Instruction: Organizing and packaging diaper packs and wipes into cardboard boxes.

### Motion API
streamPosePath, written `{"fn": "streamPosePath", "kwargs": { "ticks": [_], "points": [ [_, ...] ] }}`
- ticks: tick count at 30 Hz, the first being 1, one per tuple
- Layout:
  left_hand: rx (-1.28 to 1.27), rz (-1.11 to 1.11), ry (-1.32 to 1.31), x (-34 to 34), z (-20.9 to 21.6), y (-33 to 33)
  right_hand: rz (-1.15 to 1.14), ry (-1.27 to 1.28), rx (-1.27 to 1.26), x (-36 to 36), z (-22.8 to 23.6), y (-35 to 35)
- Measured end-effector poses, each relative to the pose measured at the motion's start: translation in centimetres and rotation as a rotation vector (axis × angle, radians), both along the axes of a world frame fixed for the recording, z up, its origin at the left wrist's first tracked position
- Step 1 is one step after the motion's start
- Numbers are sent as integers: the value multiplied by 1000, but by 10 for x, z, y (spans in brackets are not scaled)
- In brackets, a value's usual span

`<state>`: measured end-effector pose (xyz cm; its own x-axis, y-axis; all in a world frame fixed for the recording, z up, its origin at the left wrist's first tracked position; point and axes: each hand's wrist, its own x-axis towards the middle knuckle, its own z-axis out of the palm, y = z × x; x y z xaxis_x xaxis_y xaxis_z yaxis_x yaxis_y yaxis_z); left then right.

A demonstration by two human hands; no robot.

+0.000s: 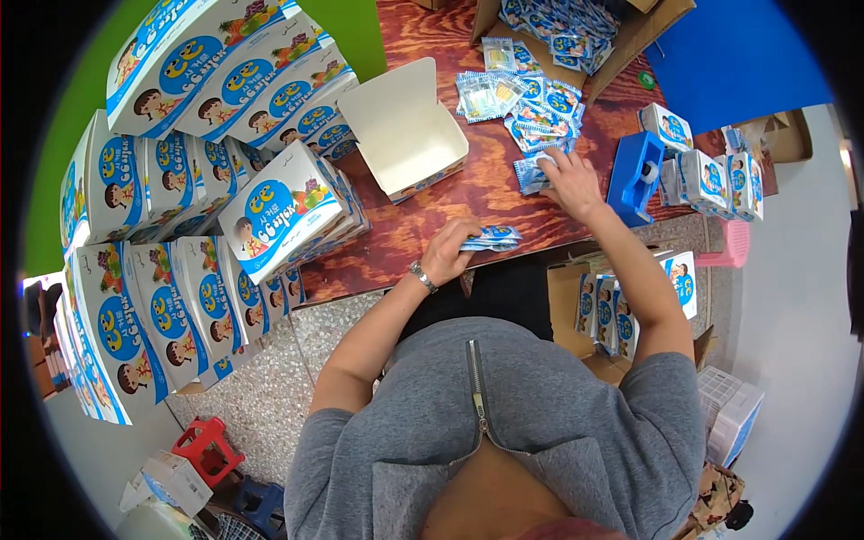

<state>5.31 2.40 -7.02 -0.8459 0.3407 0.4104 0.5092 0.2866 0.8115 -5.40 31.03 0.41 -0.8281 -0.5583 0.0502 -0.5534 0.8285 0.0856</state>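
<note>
Near the table's front edge, my left hand is closed around a small stack of blue-and-white sachets. Farther right, my right hand reaches over the table with its fingers on a sachet; whether they grip it I cannot tell. Beyond that hand lies a loose pile of sachets, some showing a clear side. An open white carton stands behind my left hand, its lid raised and its inside bare.
Printed cartons are stacked high along the left. A large cardboard box of sachets stands at the back. On the right are a blue tape dispenser and small packed bundles. Another cardboard box with cartons sits below the table edge.
</note>
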Motion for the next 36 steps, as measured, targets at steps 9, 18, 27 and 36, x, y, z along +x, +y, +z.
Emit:
{"fn": "streamPosePath", "kwargs": {
  "ticks": [9, 18, 27, 36],
  "points": [
    [-35, 1, -15, 1, -1, -5, 32, -164, -50, 17, 27, -63],
    [-103, 156, 145, -2, 1, 1, 101, -610, -564, 17, 12, -67],
    [-112, 139, 135, -15, 5, 9, 29, -362, -950, 56, -28, -95],
    [-201, -10, 104, -28, 20, 3, 157, -172, -152, -29, -22, -5]
  ]
}}
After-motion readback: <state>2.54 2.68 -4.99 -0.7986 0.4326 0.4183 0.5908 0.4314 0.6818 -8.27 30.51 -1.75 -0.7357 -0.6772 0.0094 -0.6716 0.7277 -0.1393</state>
